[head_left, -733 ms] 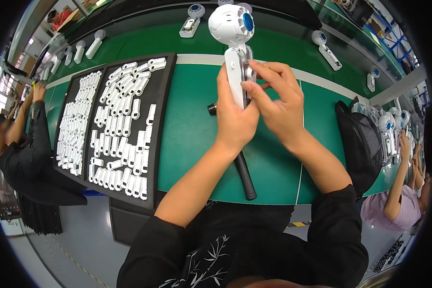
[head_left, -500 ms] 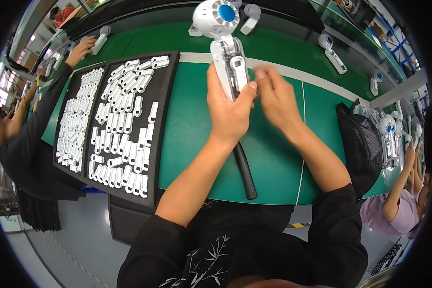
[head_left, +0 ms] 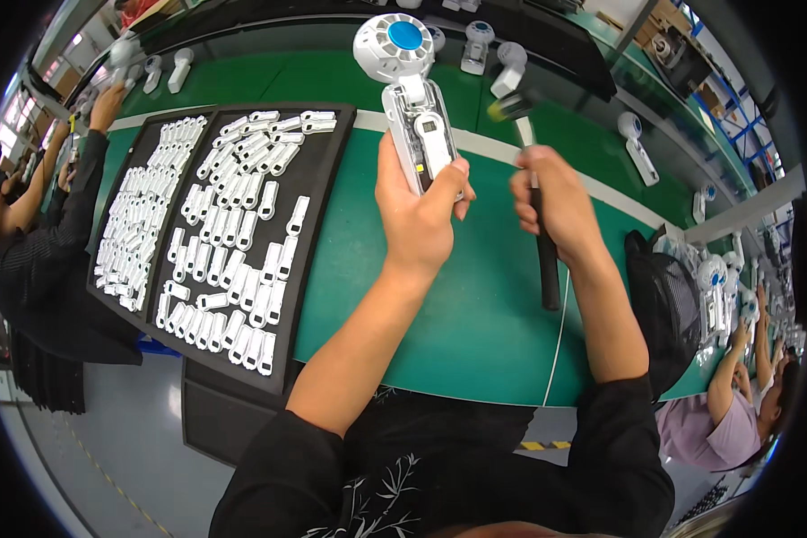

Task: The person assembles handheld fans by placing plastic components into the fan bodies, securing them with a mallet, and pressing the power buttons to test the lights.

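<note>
My left hand (head_left: 415, 229) is closed round the handle of a white handheld fan (head_left: 400, 94), its round head with a blue centre pointing away from me. The handle's front looks uncovered, showing inner parts and a white piece with a small dark window; my thumb lies on its lower end. To the right, my right hand (head_left: 560, 202) grips a hammer (head_left: 548, 269) by its black handle. The hammer stands raised above the bench, its blurred dark and yellow head uppermost, apart from the fan.
Black trays (head_left: 307, 269) of white handle covers fill the left of the green bench (head_left: 403, 359). Several fans lie on the green belt (head_left: 314, 81) beyond. A black bag (head_left: 659, 305) sits at the right. Co-workers reach in at both sides.
My right hand has moved from beside the fan and taken up the hammer, which lay partly hidden under my left hand. The fan has stayed in my left hand.
</note>
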Demonstrator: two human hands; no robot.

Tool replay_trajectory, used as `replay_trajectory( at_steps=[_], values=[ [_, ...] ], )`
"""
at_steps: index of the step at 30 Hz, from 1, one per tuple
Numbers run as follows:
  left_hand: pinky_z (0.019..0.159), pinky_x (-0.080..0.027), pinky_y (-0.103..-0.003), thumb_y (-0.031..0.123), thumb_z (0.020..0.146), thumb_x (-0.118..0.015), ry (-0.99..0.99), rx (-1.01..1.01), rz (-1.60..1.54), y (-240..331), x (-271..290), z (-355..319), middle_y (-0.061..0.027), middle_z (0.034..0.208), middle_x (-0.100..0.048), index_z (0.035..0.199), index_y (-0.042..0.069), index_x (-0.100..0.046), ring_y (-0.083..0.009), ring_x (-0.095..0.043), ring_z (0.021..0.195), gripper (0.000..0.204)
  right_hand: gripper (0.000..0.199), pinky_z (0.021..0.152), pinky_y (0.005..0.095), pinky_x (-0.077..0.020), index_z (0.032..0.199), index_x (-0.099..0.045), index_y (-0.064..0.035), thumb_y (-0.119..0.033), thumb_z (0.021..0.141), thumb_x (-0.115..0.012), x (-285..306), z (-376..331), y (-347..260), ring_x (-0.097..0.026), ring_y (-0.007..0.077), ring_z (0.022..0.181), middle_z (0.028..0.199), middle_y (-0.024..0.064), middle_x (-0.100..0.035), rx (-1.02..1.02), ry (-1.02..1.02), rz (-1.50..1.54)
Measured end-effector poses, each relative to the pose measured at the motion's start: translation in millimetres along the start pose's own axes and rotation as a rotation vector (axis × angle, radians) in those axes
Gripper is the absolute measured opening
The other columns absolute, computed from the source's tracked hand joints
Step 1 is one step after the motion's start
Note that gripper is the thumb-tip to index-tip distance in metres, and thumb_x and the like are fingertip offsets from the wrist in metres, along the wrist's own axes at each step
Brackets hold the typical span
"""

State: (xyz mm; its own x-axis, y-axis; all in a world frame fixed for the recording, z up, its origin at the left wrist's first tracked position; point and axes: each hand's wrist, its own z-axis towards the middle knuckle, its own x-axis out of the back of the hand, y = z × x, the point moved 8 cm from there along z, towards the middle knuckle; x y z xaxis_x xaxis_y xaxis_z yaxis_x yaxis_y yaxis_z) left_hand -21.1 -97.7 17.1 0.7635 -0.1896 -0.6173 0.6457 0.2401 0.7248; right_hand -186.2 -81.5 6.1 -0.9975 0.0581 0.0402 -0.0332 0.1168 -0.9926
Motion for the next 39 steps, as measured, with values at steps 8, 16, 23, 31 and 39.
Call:
replay_trajectory(
  at_steps=[8,16,23,31,39],
  values=[
    [0.046,-0.042,-0.026,0.003,0.083,-0.058,-0.033,0.037,0.064,3,0,0,-0.0077,0.085,-0.056,0.11,0.004,-0.044,-0.0134,-0.055,0.061,0.031,0.036,0.042,0.0238,-0.0307,0.077,-0.045,-0.0063,-0.03,0.103,-0.037,-16,-92,-76,-0.037,0.0113,0.044,0.055,0.0002,-0.041,0.651,-0.149,0.285],
    [0.045,-0.042,-0.026,0.001,0.081,-0.058,0.046,0.195,-0.101,-14,11,6,-0.0076,0.082,-0.056,0.11,0.001,-0.044,-0.0126,-0.054,0.057,0.032,0.045,0.04,0.0282,-0.0294,0.069,-0.043,-0.0069,-0.037,0.102,-0.037,-42,-74,-43,-0.04,0.014,0.043,0.052,0.0029,-0.041,0.574,-0.059,-0.366],
    [0.044,-0.042,-0.028,0.0,0.08,-0.058,-0.017,0.178,-0.017,-11,9,4,-0.0083,0.082,-0.057,0.107,0.001,-0.044,-0.0143,-0.054,0.057,0.031,0.049,0.04,0.0272,-0.0266,0.067,-0.041,-0.0073,-0.035,0.105,-0.027,-41,-69,-49,-0.035,0.0101,0.043,0.053,0.0005,-0.039,0.794,0.04,-0.547],
    [0.047,-0.043,-0.027,-0.001,0.08,-0.058,-0.053,0.114,0.012,-10,5,5,-0.0078,0.083,-0.057,0.111,0.001,-0.045,-0.0133,-0.055,0.061,0.033,0.042,0.041,0.0281,-0.0255,0.075,-0.043,-0.007,-0.033,0.105,-0.028,-28,-67,-44,-0.035,0.011,0.044,0.054,-0.001,-0.039,0.869,0.123,-0.544],
    [0.048,-0.043,-0.027,-0.001,0.08,-0.058,-0.051,0.189,-0.07,-11,4,2,-0.0076,0.084,-0.058,0.113,0.001,-0.045,-0.0133,-0.056,0.062,0.035,0.039,0.041,0.0253,-0.022,0.078,-0.045,-0.006,-0.031,0.104,-0.031,-37,-70,-48,-0.031,0.0097,0.044,0.054,-0.001,-0.037,0.886,0.067,-0.517]
  ],
)
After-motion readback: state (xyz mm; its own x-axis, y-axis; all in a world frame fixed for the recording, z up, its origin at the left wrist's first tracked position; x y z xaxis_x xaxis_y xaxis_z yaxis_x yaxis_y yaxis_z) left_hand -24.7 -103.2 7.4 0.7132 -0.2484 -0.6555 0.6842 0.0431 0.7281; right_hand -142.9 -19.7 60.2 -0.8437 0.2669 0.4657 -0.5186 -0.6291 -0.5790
